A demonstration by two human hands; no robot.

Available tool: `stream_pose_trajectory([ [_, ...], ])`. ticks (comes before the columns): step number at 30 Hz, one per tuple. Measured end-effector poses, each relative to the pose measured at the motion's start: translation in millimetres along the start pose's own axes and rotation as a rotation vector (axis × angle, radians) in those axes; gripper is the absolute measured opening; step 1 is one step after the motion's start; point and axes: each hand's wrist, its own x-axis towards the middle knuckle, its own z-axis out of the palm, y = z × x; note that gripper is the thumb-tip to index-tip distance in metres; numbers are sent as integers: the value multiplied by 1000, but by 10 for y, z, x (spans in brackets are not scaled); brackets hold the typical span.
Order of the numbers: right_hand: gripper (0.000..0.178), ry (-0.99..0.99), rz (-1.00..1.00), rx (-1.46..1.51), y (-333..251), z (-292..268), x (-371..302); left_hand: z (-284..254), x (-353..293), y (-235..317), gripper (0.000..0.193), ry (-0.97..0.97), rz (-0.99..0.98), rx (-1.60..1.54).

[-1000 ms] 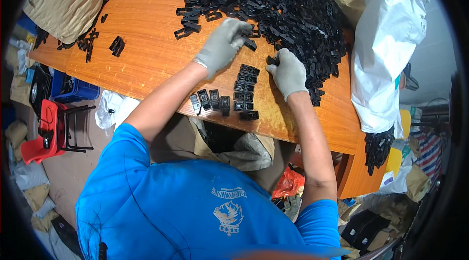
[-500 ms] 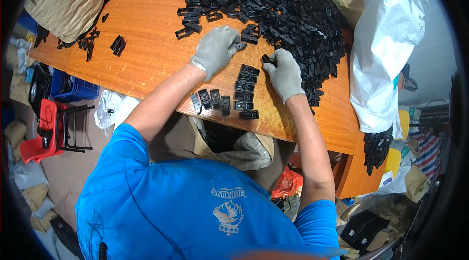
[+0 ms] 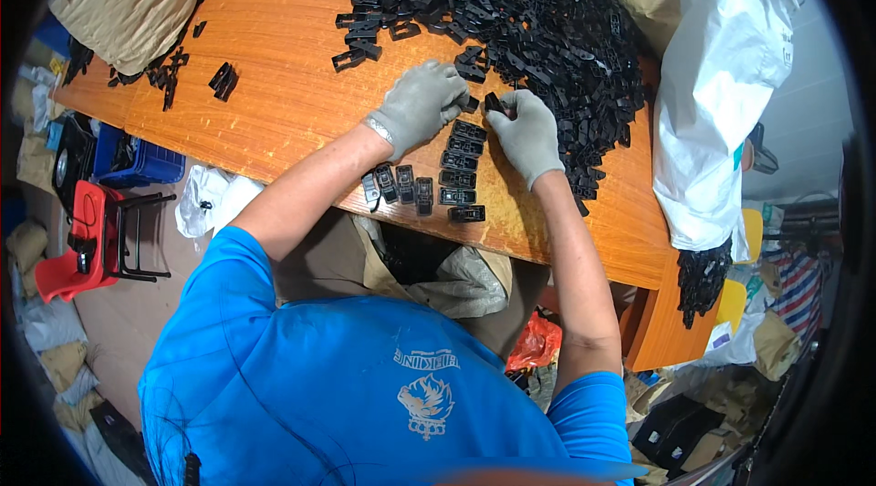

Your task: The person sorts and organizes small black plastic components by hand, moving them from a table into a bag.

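Note:
My left hand (image 3: pixel 420 104), in a grey glove, is closed with a small black plastic part (image 3: pixel 471 105) at its fingertips. Just across from it, my gloved right hand (image 3: pixel 528 132) pinches another black plastic part (image 3: pixel 494 103). The two parts are close together but apart. Below my hands, several black rectangular plastic pieces (image 3: pixel 458 179) are stacked in a column running toward the table's near edge. Left of that column, a short row of similar pieces (image 3: pixel 405 184) stands side by side, with a greyish one (image 3: pixel 370 188) at its left end.
A large heap of black plastic parts (image 3: pixel 566 48) covers the far right of the wooden table (image 3: pixel 283 112). A white sack (image 3: pixel 712 103) stands at the right edge, a brown paper bag (image 3: pixel 128 7) at far left. An open sack (image 3: pixel 465 281) sits below the near edge.
My left hand has moved right and slightly nearer, bringing its black part toward the one in my right hand. My right hand has shifted slightly left.

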Motion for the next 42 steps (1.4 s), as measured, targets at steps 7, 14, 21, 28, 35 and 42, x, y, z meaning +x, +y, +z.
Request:
stream_pose_trajectory([
  [7, 40, 44, 14, -102, -50, 41, -76, -29, -50, -29, 29, 160, -61, -77],
  [14, 31, 78, -442, -246, 38, -63, -87, -61, -71, -64, 35, 13, -148, -61],
  [21, 24, -27, -474, -338, 69, -115, -26, -69, -67, -57, 31, 15, -189, -75],
  [28, 24, 8, -311, -158, 41, -48, 15, -73, -60, -53, 32, -41, -190, -61],
  [35, 25, 55, -390, -93, -122, 197, 105, -46, -45, -76, 31, -15, -178, -55],
  [42, 22, -67, -370, -220, -236, 139, 145, -20, -50, -143, 29, -10, -133, -66],
])
